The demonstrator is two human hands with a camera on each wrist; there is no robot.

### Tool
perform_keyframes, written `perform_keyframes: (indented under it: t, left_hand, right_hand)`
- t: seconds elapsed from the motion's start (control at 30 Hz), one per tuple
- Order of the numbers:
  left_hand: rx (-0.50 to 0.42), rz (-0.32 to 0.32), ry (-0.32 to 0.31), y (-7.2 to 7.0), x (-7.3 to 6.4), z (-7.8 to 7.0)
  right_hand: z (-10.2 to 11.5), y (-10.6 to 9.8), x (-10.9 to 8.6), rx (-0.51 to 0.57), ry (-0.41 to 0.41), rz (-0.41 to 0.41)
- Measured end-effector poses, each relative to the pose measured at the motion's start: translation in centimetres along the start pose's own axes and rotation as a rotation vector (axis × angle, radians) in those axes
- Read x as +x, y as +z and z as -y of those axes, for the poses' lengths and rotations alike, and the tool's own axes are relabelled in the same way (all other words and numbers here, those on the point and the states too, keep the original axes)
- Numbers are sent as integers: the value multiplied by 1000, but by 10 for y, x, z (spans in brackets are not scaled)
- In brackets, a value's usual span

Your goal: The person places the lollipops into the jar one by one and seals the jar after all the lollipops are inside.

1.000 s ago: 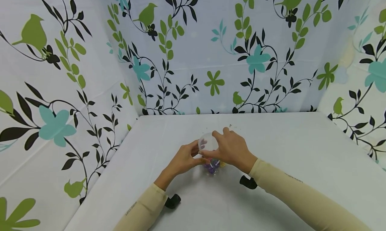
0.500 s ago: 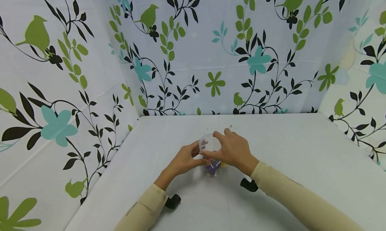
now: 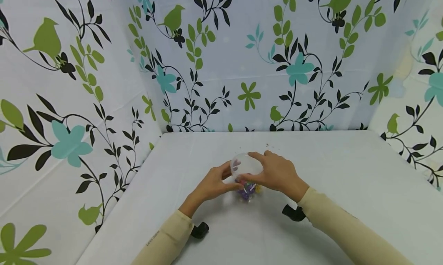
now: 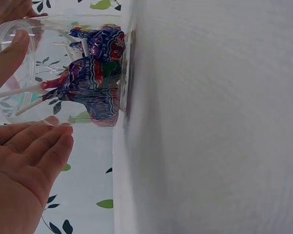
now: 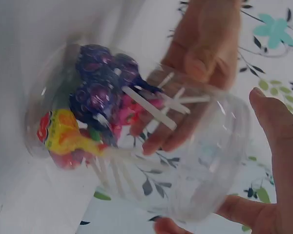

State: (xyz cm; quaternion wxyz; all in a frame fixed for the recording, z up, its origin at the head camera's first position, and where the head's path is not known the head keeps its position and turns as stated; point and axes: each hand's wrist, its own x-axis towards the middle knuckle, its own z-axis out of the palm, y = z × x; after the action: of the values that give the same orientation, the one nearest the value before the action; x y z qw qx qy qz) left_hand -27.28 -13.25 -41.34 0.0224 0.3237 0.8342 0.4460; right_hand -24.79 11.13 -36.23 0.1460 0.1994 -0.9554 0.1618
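Note:
A clear round jar of wrapped lollipops stands upright on the white table; in the right wrist view it looks tilted because of the camera angle. Its translucent lid faces up in the head view. My left hand grips the jar's side near the top, thumb in front and fingers round the far side. My right hand spreads over the lid, thumb and fingers apart. In the right wrist view its thumb stands off the rim, while fingers near the rim blur.
Patterned cloth with leaves and birds hangs behind and at both sides of the white table. Small dark specks lie beyond the jar. A dark wrist camera juts below my right wrist, another below the left.
My right hand has drawn slightly to the right and spread wider, showing more of the lid. My left hand stays on the jar. The whole head view has shifted slightly.

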Motion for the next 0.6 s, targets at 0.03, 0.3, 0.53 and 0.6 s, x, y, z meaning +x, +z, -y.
perform_keyframes:
  t: [0.03, 0.3, 0.53, 0.6]
  left_hand:
    - [6, -1, 1, 0, 0, -1]
    - [39, -27, 7, 2, 0, 1]
    - [129, -10, -22, -7, -3, -2]
    - [207, -64, -28, -15, -4, -2]
  right_hand:
    - [-4, -3, -1, 32, 12, 13]
    - [-45, -24, -9, 187, 74, -35]
    - [-77, -24, -20, 209, 102, -39]
    - [-86, -23, -22, 172, 96, -36]
